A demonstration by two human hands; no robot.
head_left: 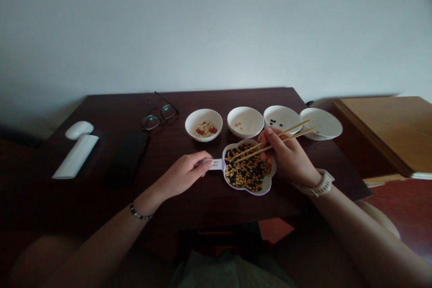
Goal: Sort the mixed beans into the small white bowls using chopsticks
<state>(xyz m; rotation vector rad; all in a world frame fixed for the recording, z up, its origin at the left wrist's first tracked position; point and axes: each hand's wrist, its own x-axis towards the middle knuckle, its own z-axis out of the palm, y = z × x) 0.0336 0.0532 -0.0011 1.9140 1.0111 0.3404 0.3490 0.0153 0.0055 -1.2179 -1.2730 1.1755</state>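
My left hand [186,172] is closed around the short handle of a white scalloped dish with a purple rim [266,186]. Mixed black and yellow beans [248,171] cover the bottom of this dish. Between the fingers of my right hand [288,155] is a pair of wooden chopsticks [259,146]. Their tips reach down to the beans at the dish's left side; I cannot make out anything pinched between them. Just beyond stand white bowls: one with pale and reddish pieces [204,116], one with a few yellow beans [245,116], and one with several black beans [282,114].
Another white bowl [326,122] stands at the right end of the row, its contents hard to see. Eyeglasses [159,117], a dark flat object [126,157] and a white device [76,156] lie on the dark table [162,209]. A lighter wooden table [388,121] adjoins at right.
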